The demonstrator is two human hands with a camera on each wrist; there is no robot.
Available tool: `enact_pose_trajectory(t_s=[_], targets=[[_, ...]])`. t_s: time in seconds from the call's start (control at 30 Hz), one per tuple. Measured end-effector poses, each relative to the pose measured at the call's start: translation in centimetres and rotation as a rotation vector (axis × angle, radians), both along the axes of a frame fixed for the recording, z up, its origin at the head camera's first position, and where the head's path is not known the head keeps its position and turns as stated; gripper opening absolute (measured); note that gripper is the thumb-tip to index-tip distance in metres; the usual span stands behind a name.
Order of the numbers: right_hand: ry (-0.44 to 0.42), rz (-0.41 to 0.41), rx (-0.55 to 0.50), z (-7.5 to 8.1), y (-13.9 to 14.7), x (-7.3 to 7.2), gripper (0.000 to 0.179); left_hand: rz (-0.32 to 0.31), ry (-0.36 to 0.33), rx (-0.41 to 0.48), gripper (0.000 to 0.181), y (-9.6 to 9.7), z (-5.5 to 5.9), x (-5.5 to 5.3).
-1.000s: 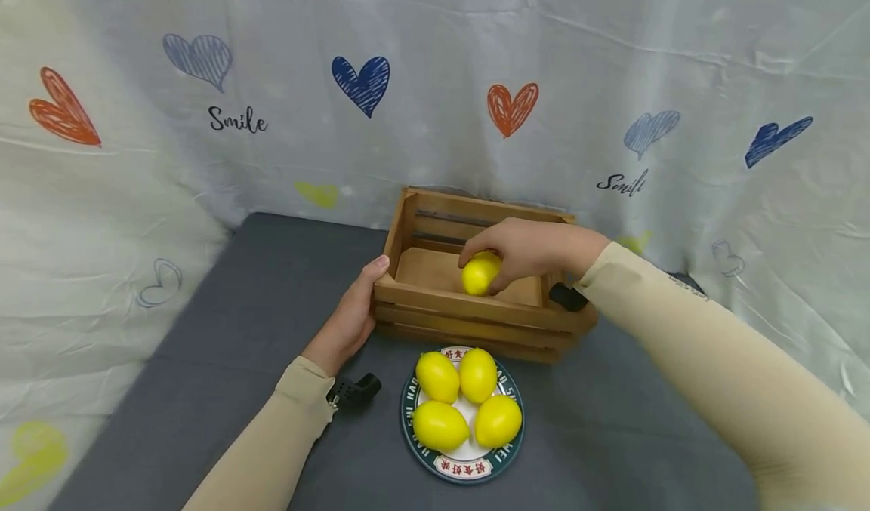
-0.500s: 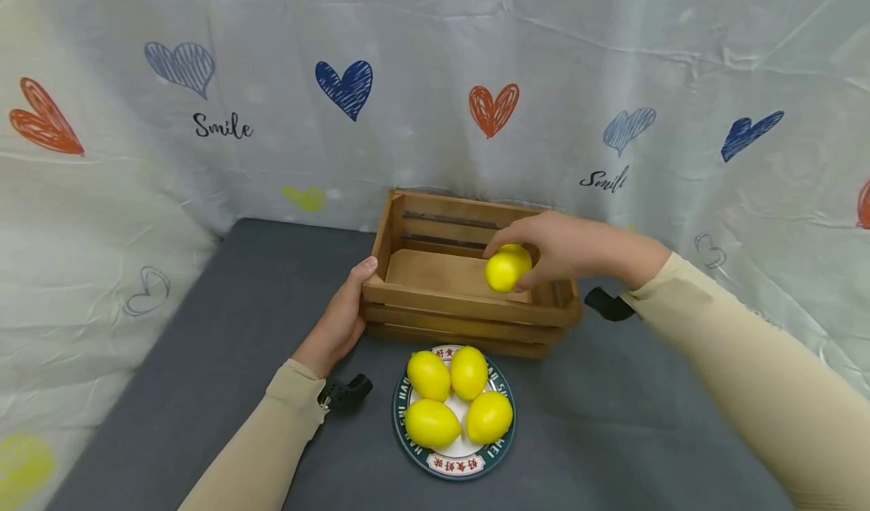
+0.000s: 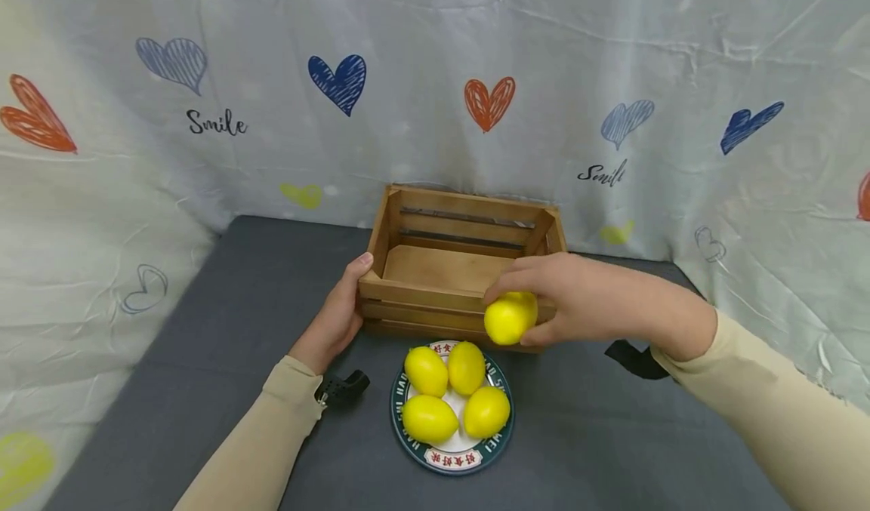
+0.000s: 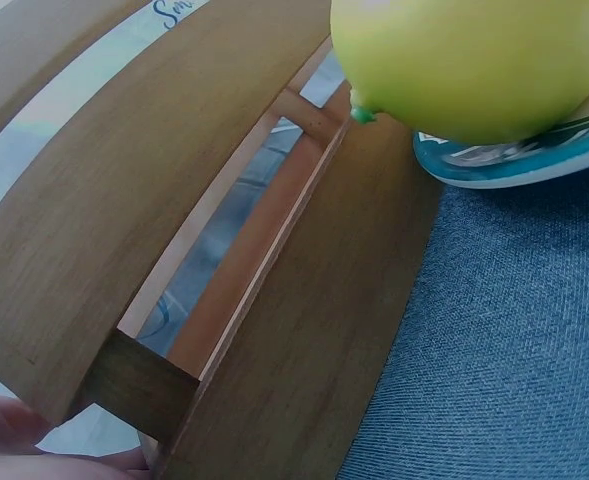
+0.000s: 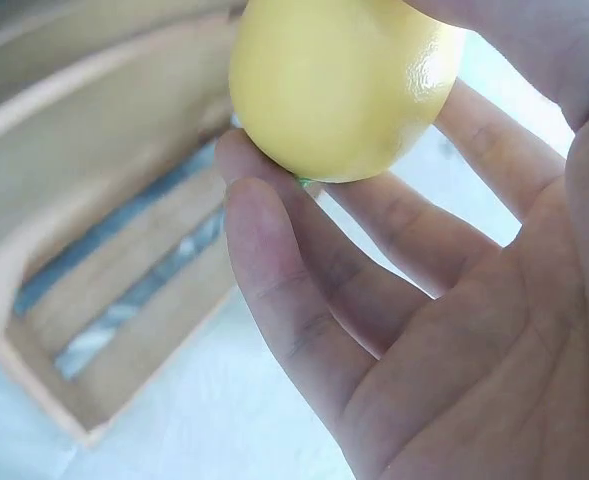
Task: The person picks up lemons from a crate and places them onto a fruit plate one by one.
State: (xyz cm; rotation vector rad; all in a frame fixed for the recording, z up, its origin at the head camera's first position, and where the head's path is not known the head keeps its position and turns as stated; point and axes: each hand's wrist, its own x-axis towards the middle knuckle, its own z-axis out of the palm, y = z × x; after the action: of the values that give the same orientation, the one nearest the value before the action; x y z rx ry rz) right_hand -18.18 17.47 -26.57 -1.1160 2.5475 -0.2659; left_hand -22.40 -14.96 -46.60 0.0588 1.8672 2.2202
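Note:
My right hand [image 3: 578, 300] holds a yellow lemon [image 3: 510, 319] between thumb and fingers, in front of the near wall of a slatted wooden crate [image 3: 435, 293]. In the right wrist view the lemon [image 5: 334, 90] shows its green tip against the fingers. My left hand [image 3: 340, 311] grips the crate's near left corner, thumb on the top edge; only part of this hand [image 4: 44, 445] shows at the lower left of the left wrist view. Nearer to me, several lemons [image 3: 430, 419] lie on a round plate [image 3: 451, 461] with a dark green patterned rim.
A dark grey cloth [image 3: 272, 284] covers the table. Behind the crate hangs a pale curtain [image 3: 421, 149] printed with hearts and the word Smile. The crate's bare floor [image 3: 442, 268] is visible. Black wrist straps [image 3: 343, 387] sit at both wrists.
My right hand has lifted the lemon out of the crate and brought it over the near wall, toward me and slightly right. The left hand keeps its grip on the crate.

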Motion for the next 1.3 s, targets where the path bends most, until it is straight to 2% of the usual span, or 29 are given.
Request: enact_pose_trajectory(t_s=[0.2, 0.47, 0.7, 0.93, 1.17, 1.3], targets=[[-0.085, 0.080, 0.055, -2.0, -1.9, 2.1, 0.053, 0.000, 0.006, -0.010, 0.090, -0.1, 0.0, 0.0], [-0.220, 0.152, 0.108, -5.9, -3.9, 3.6, 0.052, 0.003, -0.009, -0.026, 0.090, 0.1, 0.1, 0.0], [-0.223, 0.185, 0.121, -8.2, -4.5, 4.3, 0.052, 0.011, 0.005, -0.023, 0.095, 0.2, 0.1, -0.2], [-0.227, 0.232, 0.114, -9.0, -5.2, 4.5, 0.052, 0.012, 0.010, -0.003, 0.095, 0.0, -0.1, -0.2], [-0.252, 0.242, 0.135, -10.2, -5.5, 4.9, 0.051, 0.014, 0.006, 0.001, 0.096, 0.1, 0.0, -0.2], [-0.225, 0.258, 0.137, -10.8, -5.5, 5.1, 0.053, 0.009, 0.003, 0.001, 0.096, 0.0, 0.0, -0.2]])
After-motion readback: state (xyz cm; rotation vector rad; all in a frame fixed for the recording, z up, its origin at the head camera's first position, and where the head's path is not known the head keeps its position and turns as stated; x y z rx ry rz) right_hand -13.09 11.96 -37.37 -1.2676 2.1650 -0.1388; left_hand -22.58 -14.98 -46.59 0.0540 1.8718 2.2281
